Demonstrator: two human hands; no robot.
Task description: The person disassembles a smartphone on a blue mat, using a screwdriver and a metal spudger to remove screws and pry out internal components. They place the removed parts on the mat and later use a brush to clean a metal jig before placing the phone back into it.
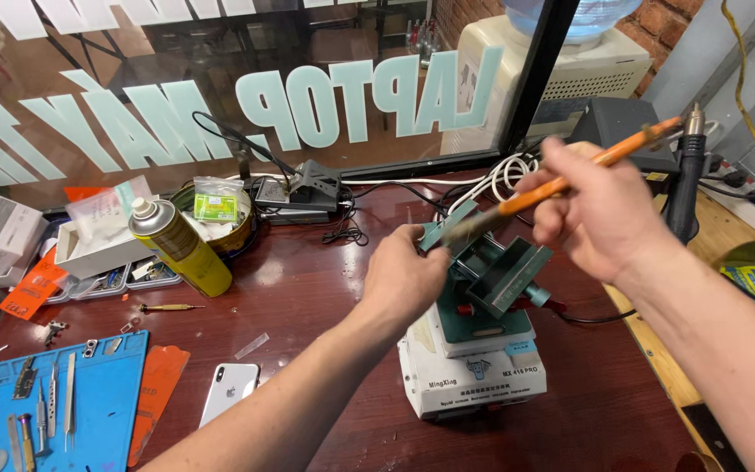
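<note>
While both hands pinch brush (561,183) and clamp (495,271), a cluttered red-brown desk (325,288) meets lettered glass (220,70).

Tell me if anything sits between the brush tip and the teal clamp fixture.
Nothing visible does. The right hand holds the orange-handled brush, its tip right at the teal clamp fixture, while the left hand steadies the fixture's left side.
</note>
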